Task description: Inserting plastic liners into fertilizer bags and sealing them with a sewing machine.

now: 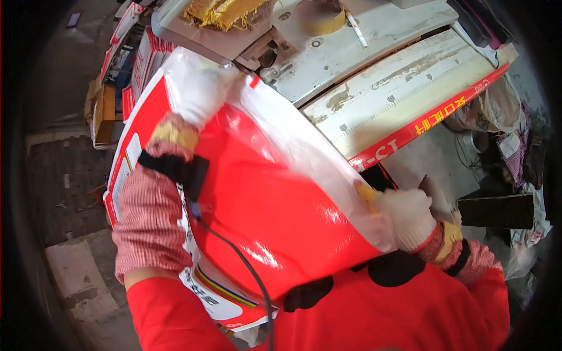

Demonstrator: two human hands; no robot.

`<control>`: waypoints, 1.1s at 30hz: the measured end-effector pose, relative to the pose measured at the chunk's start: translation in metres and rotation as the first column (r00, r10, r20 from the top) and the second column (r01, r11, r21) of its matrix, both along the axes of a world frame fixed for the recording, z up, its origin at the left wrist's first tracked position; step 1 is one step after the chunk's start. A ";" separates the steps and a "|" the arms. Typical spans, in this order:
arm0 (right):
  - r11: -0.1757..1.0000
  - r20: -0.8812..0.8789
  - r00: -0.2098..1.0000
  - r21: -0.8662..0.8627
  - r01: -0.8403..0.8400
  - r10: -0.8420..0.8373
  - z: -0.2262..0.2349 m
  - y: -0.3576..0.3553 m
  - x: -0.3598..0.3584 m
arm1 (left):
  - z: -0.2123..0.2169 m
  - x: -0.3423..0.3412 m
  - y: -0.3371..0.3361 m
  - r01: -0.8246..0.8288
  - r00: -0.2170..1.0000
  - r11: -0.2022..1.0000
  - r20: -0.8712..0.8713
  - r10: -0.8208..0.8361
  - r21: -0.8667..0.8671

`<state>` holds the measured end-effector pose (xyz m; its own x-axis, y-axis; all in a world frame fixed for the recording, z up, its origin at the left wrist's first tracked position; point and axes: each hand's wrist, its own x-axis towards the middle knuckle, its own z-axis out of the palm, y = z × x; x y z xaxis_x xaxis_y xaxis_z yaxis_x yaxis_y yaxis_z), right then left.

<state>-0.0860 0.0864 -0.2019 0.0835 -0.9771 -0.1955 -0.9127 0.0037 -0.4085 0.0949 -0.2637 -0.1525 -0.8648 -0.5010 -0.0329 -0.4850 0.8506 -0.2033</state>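
Note:
A large red and white printed plastic sack (257, 199) with a clear inner liner (328, 181) lies across my front, its mouth edge slanting from upper left to lower right. My left hand (202, 93), in a white glove, closes on the sack's upper corner; motion blurs its fingertips. At the other end of the mouth, my right hand (405, 215), gloved too, has its fingers closed around the gathered edge and liner. A black cable (246, 263) runs from my left wrist down over the sack.
Beyond the sack stands a pale metal machine bed (333, 58) carrying a tape roll (322, 20) and a cigarette (356, 29). A worn white board with a red front edge (433, 117) juts right. Stacked printed sacks (146, 64) stand at left, beside a cardboard box (105, 114).

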 end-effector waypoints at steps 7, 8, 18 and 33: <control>0.842 0.838 0.442 -0.465 0.273 0.320 -0.038 -0.121 0.055 | 0.047 0.059 -0.179 0.076 0.997 0.874 0.031 -0.069 -0.481; 0.843 0.835 0.488 -0.440 0.309 0.256 -0.040 -0.121 0.037 | 0.050 0.005 -0.161 -0.071 0.996 0.942 0.029 0.085 -0.329; 0.806 -0.244 0.840 -0.249 -0.537 0.484 -0.003 -0.279 0.012 | 0.139 -0.047 0.077 0.118 0.914 0.963 0.406 -0.011 -0.241; 0.731 -0.091 0.730 -0.027 -0.682 0.677 0.031 -0.247 -0.009 | 0.192 -0.085 0.175 -0.815 0.539 0.455 0.758 0.367 0.359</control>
